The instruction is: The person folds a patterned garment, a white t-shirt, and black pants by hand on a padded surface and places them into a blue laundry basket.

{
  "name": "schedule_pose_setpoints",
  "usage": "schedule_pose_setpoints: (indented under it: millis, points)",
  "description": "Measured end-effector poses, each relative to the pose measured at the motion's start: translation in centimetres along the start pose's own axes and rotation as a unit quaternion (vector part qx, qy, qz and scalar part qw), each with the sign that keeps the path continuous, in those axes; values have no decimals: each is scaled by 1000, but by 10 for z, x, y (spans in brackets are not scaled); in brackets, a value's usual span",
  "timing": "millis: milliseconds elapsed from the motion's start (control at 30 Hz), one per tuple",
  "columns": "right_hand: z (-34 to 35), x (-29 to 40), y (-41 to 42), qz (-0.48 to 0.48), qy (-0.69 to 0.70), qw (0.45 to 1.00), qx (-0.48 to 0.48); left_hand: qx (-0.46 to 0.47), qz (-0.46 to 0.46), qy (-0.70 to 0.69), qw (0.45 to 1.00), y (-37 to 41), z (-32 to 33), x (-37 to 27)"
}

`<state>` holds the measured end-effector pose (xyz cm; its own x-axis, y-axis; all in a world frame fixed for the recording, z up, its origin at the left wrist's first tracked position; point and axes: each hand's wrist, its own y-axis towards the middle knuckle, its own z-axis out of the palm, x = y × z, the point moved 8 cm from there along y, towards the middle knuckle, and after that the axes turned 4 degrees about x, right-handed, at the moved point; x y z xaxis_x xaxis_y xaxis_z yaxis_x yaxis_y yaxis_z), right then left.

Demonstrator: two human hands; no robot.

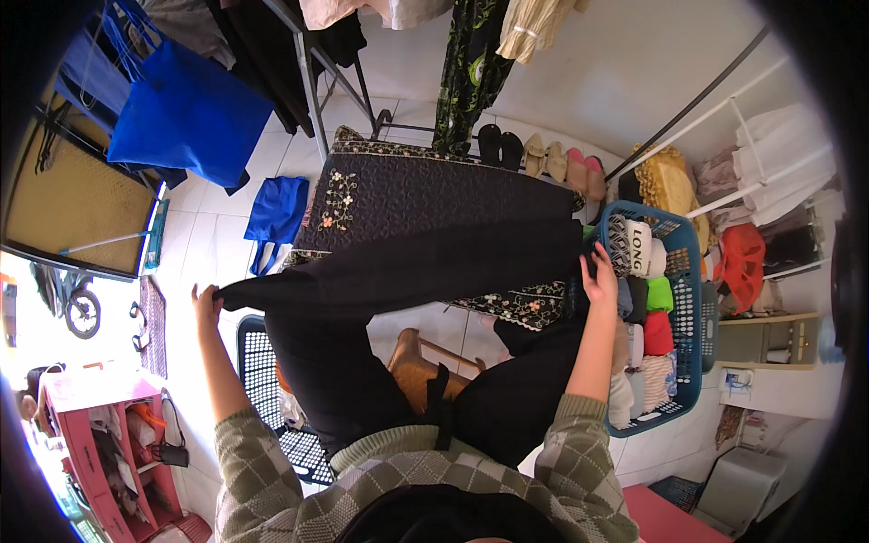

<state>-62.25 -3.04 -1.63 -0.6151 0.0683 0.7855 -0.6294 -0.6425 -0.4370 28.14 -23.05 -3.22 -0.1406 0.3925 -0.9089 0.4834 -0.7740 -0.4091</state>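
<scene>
A long black cloth garment (421,265) is stretched sideways above my lap, lengthwise in a narrow band. My left hand (206,303) grips its bunched, narrower end at the left. At the wider right end, my right hand (599,275) has the edge between thumb and fingers, palm partly turned up. Beneath and beyond the garment lies a dark quilted cover (434,193) with embroidered flowers along its borders. The garment hides part of this cover and my knees. Which part of the garment each hand holds cannot be told.
A blue plastic basket (691,326) of rolled clothes stands by my right arm. Another perforated basket (254,353) sits at my left thigh. Blue bags (278,207) lie and hang at the left. Shoes (536,153) line the wall beneath a clothes rack (309,88).
</scene>
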Motion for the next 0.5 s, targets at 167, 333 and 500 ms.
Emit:
schedule_pose_setpoints:
  millis: [167,333,500]
  points:
    - [27,-35,38,55,76,994,-58,-1,-79,-94,992,26,48,27]
    - [36,-8,22,-199,-418,884,-68,219,363,390,817,-125,256,27]
    - [71,-42,-4,-36,-687,717,-115,256,406,578,660,-240,323,69]
